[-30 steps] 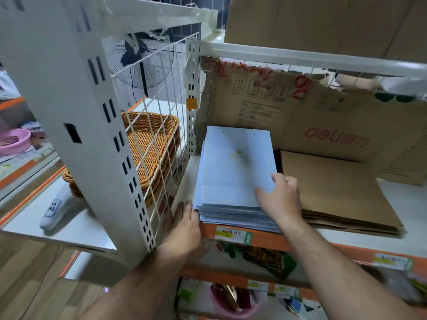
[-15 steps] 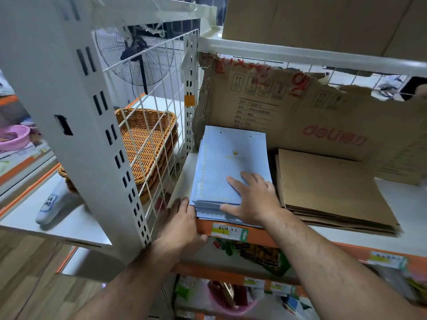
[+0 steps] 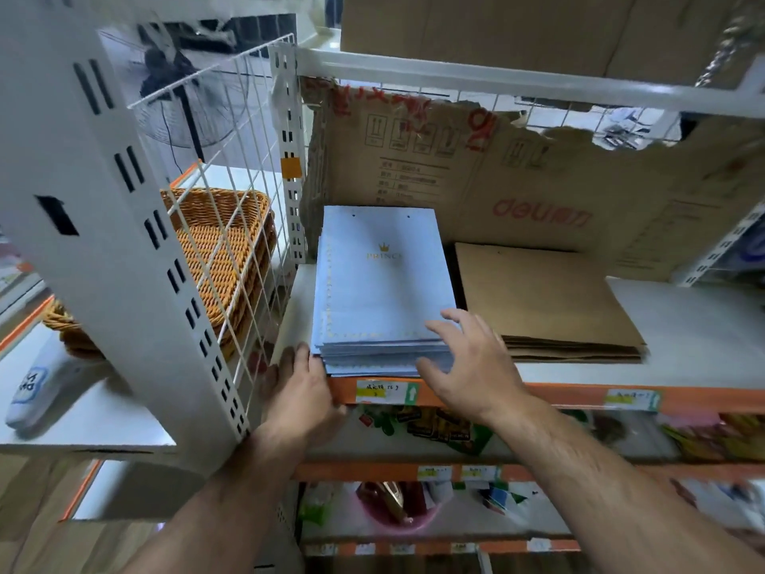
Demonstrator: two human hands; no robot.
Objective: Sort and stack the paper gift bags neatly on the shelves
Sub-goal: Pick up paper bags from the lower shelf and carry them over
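At frame centre | flat pale-blue paper gift-bag stack (image 3: 383, 292), long axis up-frame | your left hand (image 3: 300, 391), straight-fingered, touches lower-left corner | right hand (image 3: 467, 358), spread, empty, over lower-right.

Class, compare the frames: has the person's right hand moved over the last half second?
Yes. The right hand has come back off the top of the blue bag stack to its front right corner, nearer the orange shelf edge.

One shelf (image 3: 683, 325) carries two stacks of flat paper gift bags: one blue stack (image 3: 381, 292) and one brown stack (image 3: 542, 300), the bags in each too many to count. Two hands show, one left hand (image 3: 300, 391) and one right hand (image 3: 467, 366). Beside them are one pile of wicker baskets (image 3: 223, 246) and one fan (image 3: 182, 97).
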